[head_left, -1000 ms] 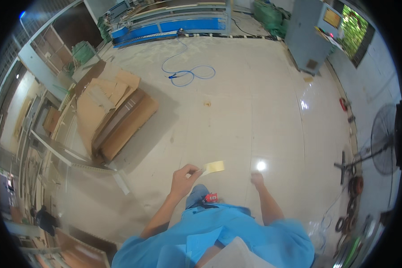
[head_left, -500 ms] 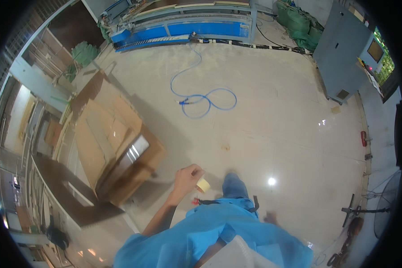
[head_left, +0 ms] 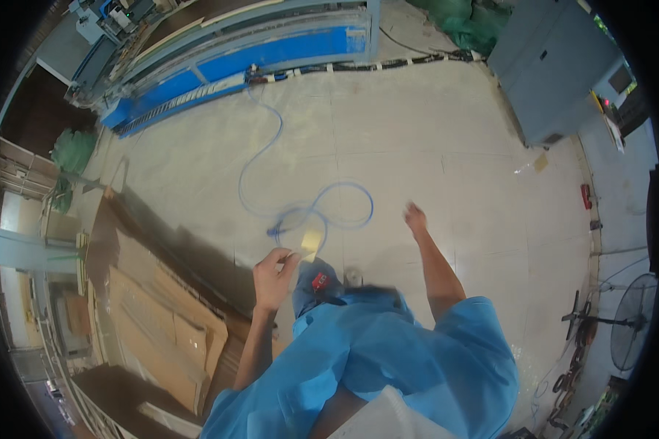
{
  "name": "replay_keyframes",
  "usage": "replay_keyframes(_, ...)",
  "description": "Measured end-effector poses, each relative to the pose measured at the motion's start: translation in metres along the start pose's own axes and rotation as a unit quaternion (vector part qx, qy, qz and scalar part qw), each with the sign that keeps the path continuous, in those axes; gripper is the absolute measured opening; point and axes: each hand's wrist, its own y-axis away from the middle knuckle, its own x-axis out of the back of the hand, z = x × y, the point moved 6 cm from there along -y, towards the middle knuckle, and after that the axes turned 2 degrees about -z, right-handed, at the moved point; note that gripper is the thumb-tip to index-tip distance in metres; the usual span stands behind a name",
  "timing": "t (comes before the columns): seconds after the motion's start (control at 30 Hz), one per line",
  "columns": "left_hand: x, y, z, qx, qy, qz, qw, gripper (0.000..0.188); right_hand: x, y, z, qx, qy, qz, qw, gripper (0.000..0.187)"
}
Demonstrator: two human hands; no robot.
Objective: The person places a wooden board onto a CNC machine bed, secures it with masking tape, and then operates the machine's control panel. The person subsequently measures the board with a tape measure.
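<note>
My left hand (head_left: 273,276), raised ahead of my body, has its fingers closed on a roll of pale yellow tape (head_left: 311,244), which stands out past the fingertips on the right. Out to the right, over the floor, my right hand (head_left: 415,217) hangs at the end of a stretched arm. It is small and smeared by motion, so its fingers do not show clearly. No thing touches it.
A brown cardboard box (head_left: 161,322) with raised flaps is at the left. A blue hose (head_left: 344,185) lies coiled on the tiled floor (head_left: 388,132). A blue-grey machine (head_left: 271,55), a grey cabinet (head_left: 556,73) and a fan (head_left: 632,322) stand around.
The view has shifted forward, and the box now sits lower and further left. My left hand has risen with the tape. My right arm has swung forward into plain view.
</note>
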Motion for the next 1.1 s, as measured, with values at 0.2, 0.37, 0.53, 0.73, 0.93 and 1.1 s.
replay_keyframes(0.2, 0.045, -0.215, -0.056, 0.006, 0.073, 0.036, 0.997, 0.020, -0.167, -0.124, -0.491, 0.351, -0.017, -0.080, 0.933, 0.065)
replay_keyframes(0.37, 0.101, -0.409, -0.076, -0.051, 0.012, 0.055, 0.997, 0.013, -0.270, -0.182, -0.644, 0.372, 0.118, -0.125, 0.912, 0.068)
replay_keyframes(0.53, 0.177, -0.553, -0.070, 0.028, 0.030, 0.025, 0.999, 0.017, -0.331, -0.326, -0.696, 0.304, 0.141, -0.108, 0.936, 0.076)
replay_keyframes(0.73, 0.247, -0.746, -0.110, 0.020, 0.029, 0.050, 0.998, 0.015, -0.395, -0.545, -0.809, 0.347, 0.192, -0.024, 0.918, 0.079)
replay_keyframes(0.93, 0.293, -0.978, -0.179, 0.068, -0.116, 0.090, 0.987, 0.011, -0.494, -0.837, -0.992, 0.344, 0.289, 0.070, 0.891, 0.081)
replay_keyframes(1.1, 0.312, -1.130, -0.224, 0.029, -0.144, 0.038, 0.988, 0.010, -0.566, -1.036, -1.091, 0.330, 0.484, 0.178, 0.791, 0.076)
